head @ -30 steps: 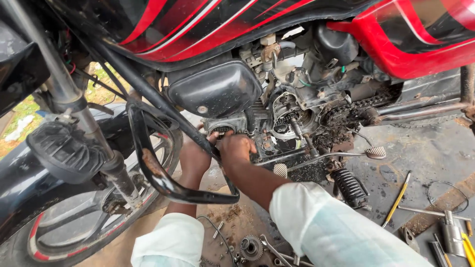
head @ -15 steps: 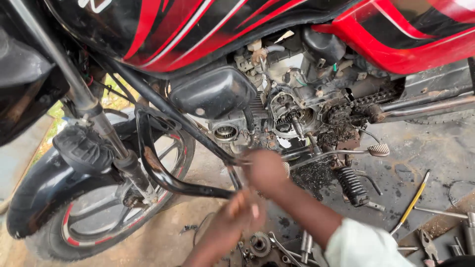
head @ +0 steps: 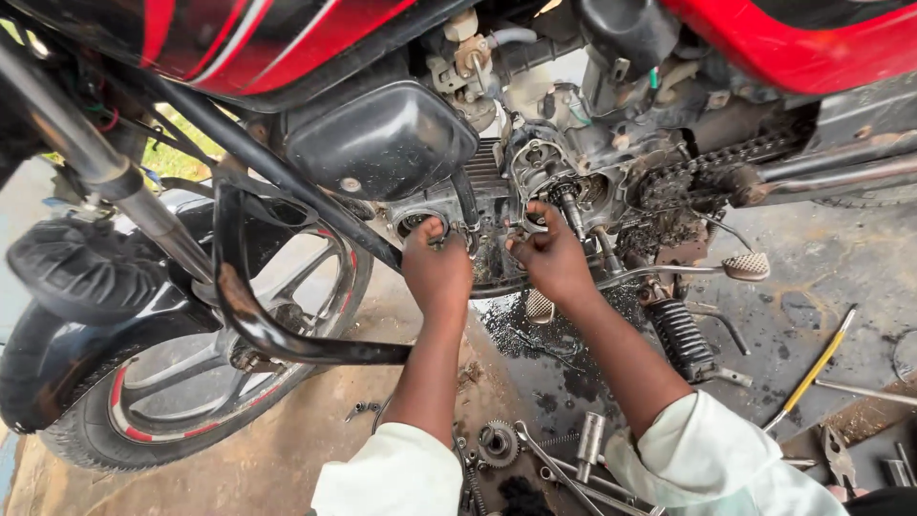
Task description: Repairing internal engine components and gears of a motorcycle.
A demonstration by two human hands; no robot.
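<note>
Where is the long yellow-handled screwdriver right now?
In the head view, the yellow-handled screwdriver lies on the ground at right, beyond the right hand, beside the ribbed black footpeg.

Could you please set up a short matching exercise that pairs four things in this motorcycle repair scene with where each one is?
Things:
1. left hand
2. right hand
3. gear
4. yellow-handled tool

Places:
A. on the ground between the two sleeves
B. on the ground to the right, lying at a slant
C. at the open engine beside the chain
D. at the round opening below the black cover

Pairs: 1-D, 2-C, 3-A, 4-B
</note>
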